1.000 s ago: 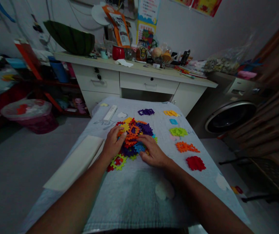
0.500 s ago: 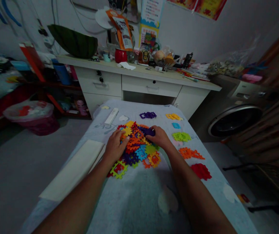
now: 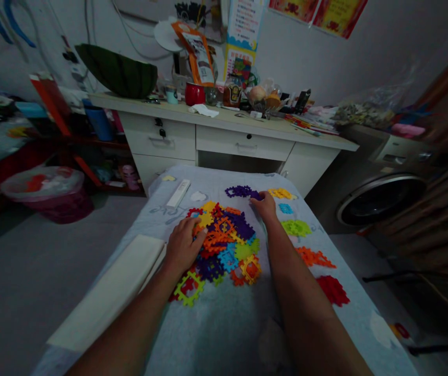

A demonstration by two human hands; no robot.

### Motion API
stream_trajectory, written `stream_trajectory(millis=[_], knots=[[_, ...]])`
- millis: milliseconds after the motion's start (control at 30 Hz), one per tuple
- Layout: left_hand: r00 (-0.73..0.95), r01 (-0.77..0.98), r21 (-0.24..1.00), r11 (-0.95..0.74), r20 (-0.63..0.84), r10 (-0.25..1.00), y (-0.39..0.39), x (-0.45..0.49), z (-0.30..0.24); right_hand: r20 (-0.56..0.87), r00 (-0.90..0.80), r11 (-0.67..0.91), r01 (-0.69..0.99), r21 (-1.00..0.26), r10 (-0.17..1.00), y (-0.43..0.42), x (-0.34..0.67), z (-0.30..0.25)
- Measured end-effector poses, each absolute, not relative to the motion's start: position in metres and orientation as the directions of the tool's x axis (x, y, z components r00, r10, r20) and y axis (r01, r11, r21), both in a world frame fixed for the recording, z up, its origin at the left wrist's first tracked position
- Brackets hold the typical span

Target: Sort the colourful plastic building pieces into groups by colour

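Note:
A mixed heap of coloured plastic interlocking pieces (image 3: 227, 241) lies in the middle of a table covered with a pale blue cloth (image 3: 216, 334). My left hand (image 3: 183, 244) rests on the heap's left edge, fingers laid flat on orange and yellow pieces. My right hand (image 3: 265, 205) reaches to the far side and pinches a purple piece (image 3: 255, 196) at the edge of a small purple group (image 3: 236, 191). Sorted groups run down the right: yellow (image 3: 281, 194), blue (image 3: 285, 208), green (image 3: 296, 227), orange (image 3: 314, 257), red (image 3: 333, 290).
A white remote (image 3: 179, 194) lies at the far left of the cloth and a long white flat pad (image 3: 110, 292) on its left edge. Beyond stand a cluttered white desk (image 3: 243, 138), a washing machine (image 3: 380, 198) at right and a red bin (image 3: 47, 193) at left.
My right hand left the near side of the heap, closed on a purple piece at its far side, and carried it to the purple group. My left hand stayed on the heap.

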State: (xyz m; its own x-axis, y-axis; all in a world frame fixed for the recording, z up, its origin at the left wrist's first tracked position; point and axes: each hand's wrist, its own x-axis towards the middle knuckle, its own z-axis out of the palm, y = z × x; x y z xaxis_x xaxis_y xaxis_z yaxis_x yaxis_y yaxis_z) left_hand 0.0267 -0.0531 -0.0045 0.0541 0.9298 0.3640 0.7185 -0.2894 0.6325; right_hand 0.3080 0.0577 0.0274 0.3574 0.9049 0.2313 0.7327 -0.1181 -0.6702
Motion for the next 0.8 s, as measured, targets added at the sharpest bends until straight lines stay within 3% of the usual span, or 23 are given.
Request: stream_trajectory(millis=[200,467,633,800], knots=[[0.05,0.715,0.64,-0.282,0.355,0.933,-0.054,0.027,-0.002,0.242,0.428,-0.128,0.672,-0.729,0.871,0.08,0.307,0.007],[0.048,0.726,0.637,-0.261,0.331,0.942,-0.055,0.028,0.0,0.295,0.256,0.109,0.558,-0.823,0.921,0.083,0.314,-0.007],[0.048,0.728,0.633,-0.263,0.336,0.941,-0.055,0.026,-0.003,0.304,0.173,0.157,0.567,-0.809,0.937,0.084,0.317,-0.012],[0.05,0.727,0.634,-0.263,0.333,0.942,-0.055,0.026,-0.004,0.349,0.221,0.126,0.656,-0.745,0.911,0.087,0.318,-0.015]])
